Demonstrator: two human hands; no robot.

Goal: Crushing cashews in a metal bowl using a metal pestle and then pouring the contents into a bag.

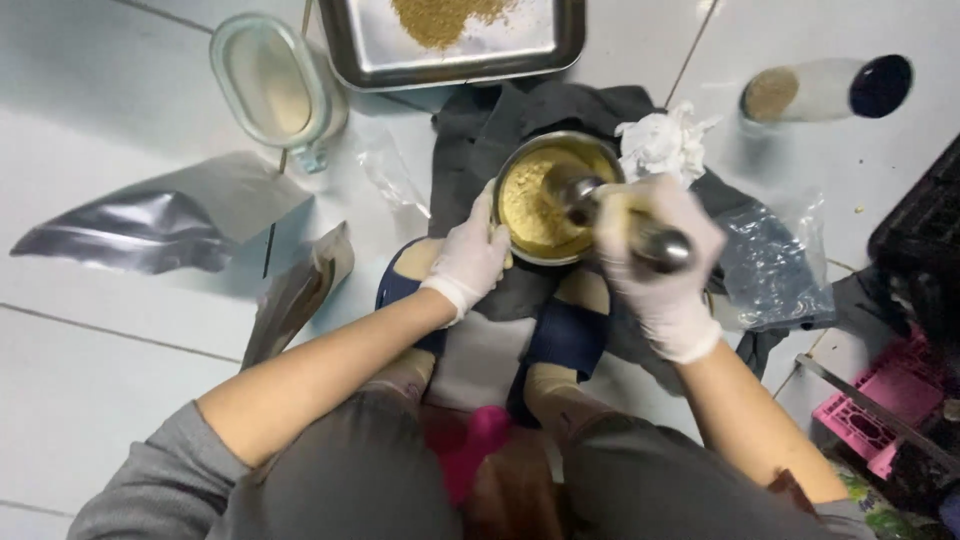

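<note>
Left hand (pixel 468 255): gloved, fingers wrapped round the bowl's rim at its 9 o'clock side, gripping it.
Right hand (pixel 655 262): gloved, clenched round the pestle's handle, at approx 3–4 o'clock of the bowl.
Pestle (pixel 610 215): metal, tilted, head down in the powder, blurred.
Bowl (pixel 552 196): small steel one, centre of view, on a dark cloth, just past the person's feet.
Powder (pixel 530 205): yellow-tan, fills the bowl.
Cloth (pixel 480 130): dark grey, spread on the floor under the bowl.
Tray (pixel 460 50): steel, at 12 o'clock, w/ a heap of similar powder in it.
Jar (pixel 275 85): clear glass, on its side, at 10–11 o'clock, near the tray.
Tissue (pixel 662 142): white, crumpled, touching the bowl at approx 2 o'clock.
Bottle (pixel 825 90): lying down, dark cap, at 2 o'clock, well apart.
Foil bag (pixel 165 215): silver, flat, at 9 o'clock.
Plastic bag (pixel 775 265): clear, crinkled, at 3 o'clock, just beside the right hand.
Crate (pixel 880 400): pink, at 4 o'clock.
</note>
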